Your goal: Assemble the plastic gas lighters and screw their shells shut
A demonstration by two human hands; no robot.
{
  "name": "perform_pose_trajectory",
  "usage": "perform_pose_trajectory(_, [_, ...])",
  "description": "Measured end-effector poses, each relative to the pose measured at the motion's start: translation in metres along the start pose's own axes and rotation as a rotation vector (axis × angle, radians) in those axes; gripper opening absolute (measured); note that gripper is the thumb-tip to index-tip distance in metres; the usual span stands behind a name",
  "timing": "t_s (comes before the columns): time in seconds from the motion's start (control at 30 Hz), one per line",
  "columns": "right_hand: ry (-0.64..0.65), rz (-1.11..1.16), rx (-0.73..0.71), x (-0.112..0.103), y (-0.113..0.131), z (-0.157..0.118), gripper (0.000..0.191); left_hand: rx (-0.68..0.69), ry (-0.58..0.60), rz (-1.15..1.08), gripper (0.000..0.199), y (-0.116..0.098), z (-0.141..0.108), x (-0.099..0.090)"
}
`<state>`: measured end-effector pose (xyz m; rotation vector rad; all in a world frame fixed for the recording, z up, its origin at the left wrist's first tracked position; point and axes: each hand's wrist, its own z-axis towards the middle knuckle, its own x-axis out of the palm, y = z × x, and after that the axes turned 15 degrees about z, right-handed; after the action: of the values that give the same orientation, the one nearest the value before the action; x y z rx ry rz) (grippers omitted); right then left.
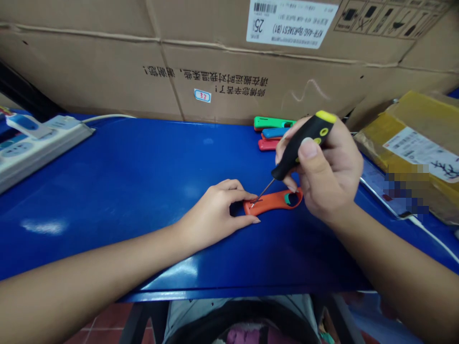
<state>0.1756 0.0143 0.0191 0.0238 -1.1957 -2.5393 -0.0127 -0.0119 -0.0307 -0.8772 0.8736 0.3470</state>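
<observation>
An orange plastic piece (272,202) lies on the blue table, with a hole and a bit of green at its right end. Its left end sits between the thumb and fingers of my left hand (218,210). My right hand (322,172) is wrapped round the black and yellow handle of a screwdriver (299,145). The screwdriver slants down to the left, and its tip meets the left end of the orange piece near a small slot. Whether a screw is under the tip is too small to tell.
Green (272,123), blue (273,133) and red (267,144) pieces lie behind my right hand. A power strip (39,145) stands left, a large carton (107,76) behind, a taped parcel (412,143) and a cabled phone (383,191) right.
</observation>
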Motion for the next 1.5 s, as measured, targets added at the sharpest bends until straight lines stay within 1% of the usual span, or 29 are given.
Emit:
perform_pose_trajectory(0.23, [0.038,-0.024,0.016,-0.002,-0.001,-0.006,0.015,0.0,0.028,0.008,0.036,0.0,0.001,-0.001])
perform_pose_trajectory(0.4, [0.039,-0.084,0.03,-0.005,-0.001,-0.009,0.02,-0.018,0.051,0.003,0.036,-0.001,0.001,-0.002])
perform_pose_trajectory(0.63, [0.059,-0.109,0.043,-0.008,-0.001,-0.011,0.027,-0.016,0.043,0.009,0.036,-0.001,0.0,-0.001])
perform_pose_trajectory(0.77, [0.081,-0.13,0.048,-0.009,0.0,-0.011,0.024,-0.012,0.029,0.01,0.036,-0.001,0.001,-0.001])
perform_pose_trajectory(0.93, [0.095,-0.101,0.036,-0.007,-0.001,-0.012,0.024,-0.019,0.034,0.012,0.035,-0.002,0.001,-0.002])
perform_pose_trajectory(1.07, [0.088,-0.106,0.026,-0.006,-0.001,-0.013,0.022,-0.02,0.041,0.018,0.035,-0.002,0.001,-0.001])
perform_pose_trajectory(1.2, [0.063,-0.129,0.015,-0.003,0.004,-0.012,0.02,-0.017,0.031,0.028,0.035,-0.002,0.0,0.0])
perform_pose_trajectory(1.3, [0.049,-0.137,0.035,0.001,0.009,-0.01,0.029,-0.012,0.025,0.035,0.034,-0.001,-0.001,-0.001])
perform_pose_trajectory(1.37, [0.046,-0.131,0.014,0.004,0.01,-0.009,0.037,-0.009,0.021,0.039,0.034,-0.001,-0.001,-0.001])
perform_pose_trajectory(1.43, [0.059,-0.117,-0.029,0.005,0.01,-0.008,0.039,-0.003,0.017,0.043,0.033,0.0,0.0,-0.001])
perform_pose_trajectory(1.5, [0.088,-0.104,-0.026,0.004,0.011,-0.007,0.037,-0.003,0.019,0.052,0.033,0.0,0.0,-0.001])
